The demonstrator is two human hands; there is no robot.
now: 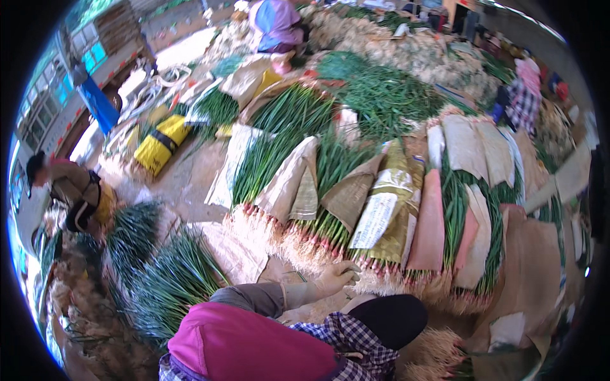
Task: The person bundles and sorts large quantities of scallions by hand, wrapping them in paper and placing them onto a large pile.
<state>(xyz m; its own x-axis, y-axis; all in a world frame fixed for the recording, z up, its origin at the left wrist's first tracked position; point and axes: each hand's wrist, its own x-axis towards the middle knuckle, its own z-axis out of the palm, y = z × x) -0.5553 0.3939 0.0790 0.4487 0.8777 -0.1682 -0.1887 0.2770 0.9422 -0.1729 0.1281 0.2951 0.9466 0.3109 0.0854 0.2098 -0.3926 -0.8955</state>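
My left hand [338, 277], in a pale glove below a grey sleeve, reaches to the right near the root ends of a row of green onions. Its fingers are loosely bent and a little apart, and I see nothing held in them. Just beyond it is a bundle wrapped in an olive-and-white woven sack [382, 213]. To its left lies a bundle under a brown sack flap [351, 193], with pinkish stems and pale, shaggy roots [312, 241]. My right hand does not show. Magenta and checked clothing fills the lower edge, with a rounded black-clad part beside it.
Loose green onions [171, 282] lie at the left, near a crouching person [73, 190]. More wrapped bundles [473, 143] run to the right. A yellow bundle with a black band [162, 145] lies farther off. Other people sit at the back and far right. Cut roots [435, 355] lie near the lower right.
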